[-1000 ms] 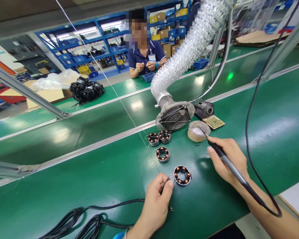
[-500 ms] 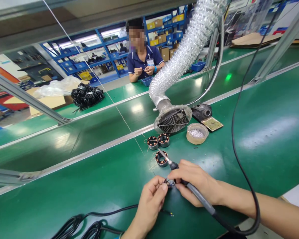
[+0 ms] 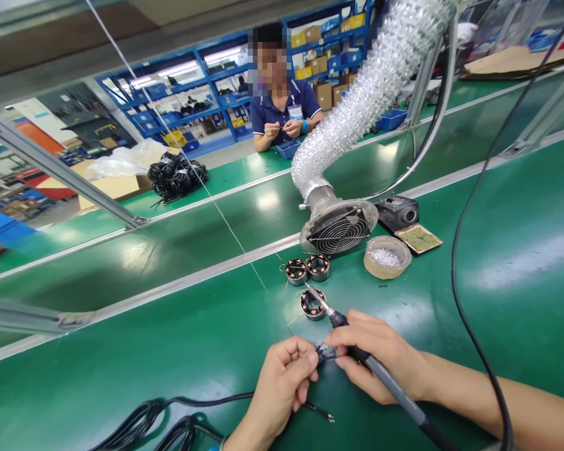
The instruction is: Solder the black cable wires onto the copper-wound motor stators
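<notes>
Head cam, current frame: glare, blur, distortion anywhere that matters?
Head view: pale glare streaks the green table at right; head view: blue shelves at the back look softer than the foreground; head view: edges look stretched, wide-angle style; head view: fine wires between the hands are too small to make out clearly.

Green bench [image 3: 169,338] — copper-wound rings [image 3: 318,275]; cable [image 3: 135,413]

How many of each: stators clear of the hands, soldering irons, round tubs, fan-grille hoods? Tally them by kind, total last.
Free-standing stators: 3
Soldering iron: 1
Round tub: 1
Fan-grille hood: 1
Total: 6
</notes>
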A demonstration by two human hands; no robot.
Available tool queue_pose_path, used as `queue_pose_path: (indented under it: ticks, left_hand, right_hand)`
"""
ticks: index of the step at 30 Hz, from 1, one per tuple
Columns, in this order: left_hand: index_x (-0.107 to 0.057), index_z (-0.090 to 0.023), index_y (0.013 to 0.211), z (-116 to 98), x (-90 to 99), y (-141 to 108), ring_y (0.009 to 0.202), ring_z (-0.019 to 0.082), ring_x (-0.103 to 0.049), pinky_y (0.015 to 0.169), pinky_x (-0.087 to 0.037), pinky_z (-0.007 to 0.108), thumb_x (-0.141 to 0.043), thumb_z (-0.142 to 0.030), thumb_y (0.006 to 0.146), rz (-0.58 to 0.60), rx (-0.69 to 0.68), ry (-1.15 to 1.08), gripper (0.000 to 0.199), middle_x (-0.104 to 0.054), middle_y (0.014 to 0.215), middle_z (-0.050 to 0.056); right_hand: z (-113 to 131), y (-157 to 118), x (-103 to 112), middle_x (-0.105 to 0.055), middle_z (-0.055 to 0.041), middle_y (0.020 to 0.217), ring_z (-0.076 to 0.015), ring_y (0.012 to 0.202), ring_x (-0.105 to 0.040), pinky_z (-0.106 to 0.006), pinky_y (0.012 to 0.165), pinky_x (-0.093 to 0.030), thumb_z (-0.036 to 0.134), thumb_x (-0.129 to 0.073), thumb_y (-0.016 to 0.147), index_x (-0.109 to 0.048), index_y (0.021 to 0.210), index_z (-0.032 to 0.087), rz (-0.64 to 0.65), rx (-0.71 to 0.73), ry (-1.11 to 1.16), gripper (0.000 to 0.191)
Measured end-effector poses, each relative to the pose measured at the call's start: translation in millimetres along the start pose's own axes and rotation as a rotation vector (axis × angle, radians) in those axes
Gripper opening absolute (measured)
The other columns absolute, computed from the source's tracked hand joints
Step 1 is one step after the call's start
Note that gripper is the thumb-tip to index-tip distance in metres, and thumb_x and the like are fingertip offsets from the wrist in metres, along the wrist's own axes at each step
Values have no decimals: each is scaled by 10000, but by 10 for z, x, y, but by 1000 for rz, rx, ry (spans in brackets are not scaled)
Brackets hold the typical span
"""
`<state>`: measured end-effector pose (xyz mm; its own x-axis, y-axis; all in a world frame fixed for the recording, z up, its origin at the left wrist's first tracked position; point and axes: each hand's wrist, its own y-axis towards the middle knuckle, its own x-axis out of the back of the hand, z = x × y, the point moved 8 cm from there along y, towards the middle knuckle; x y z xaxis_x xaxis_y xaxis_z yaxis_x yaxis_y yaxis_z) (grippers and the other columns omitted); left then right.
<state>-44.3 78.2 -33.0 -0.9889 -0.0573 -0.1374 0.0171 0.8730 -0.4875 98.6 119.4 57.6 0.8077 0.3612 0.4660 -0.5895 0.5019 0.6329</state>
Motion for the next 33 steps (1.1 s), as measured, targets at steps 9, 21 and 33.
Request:
queue_pose_path:
  ticks: [9,21,33]
  left_hand:
    - [-745,-130,670,-101,-77,62,558,99,-455,574,-361,216,-847,-438,610,-67,0,3,331,-628,580,-2]
    - [-750,-141,761,-211,-56,-55,576,134,-495,574,-387,240,-753,-365,730,-31,-184,160,226,-634,622,21]
    - [-737,-117,852,-150,-92,-194,631,181,-663,637,-529,288,-739,-307,692,-21,-139,-15,248,-720,722,89]
  right_hand:
    - [-17,-15,18,-658,-15,792,-150,659,-496,-257,597,-433,44,-528,870,-569,1109,197,-23,-33,-65,287]
    - [-11,44,-55,-659,-14,805,-153,671,-502,-264,612,-438,50,-504,882,-570,1076,207,41,-88,-25,257]
    - [30,-43,-13,-679,-51,848,-168,655,-520,-306,615,-480,59,-512,866,-556,1103,178,-97,-16,-202,269]
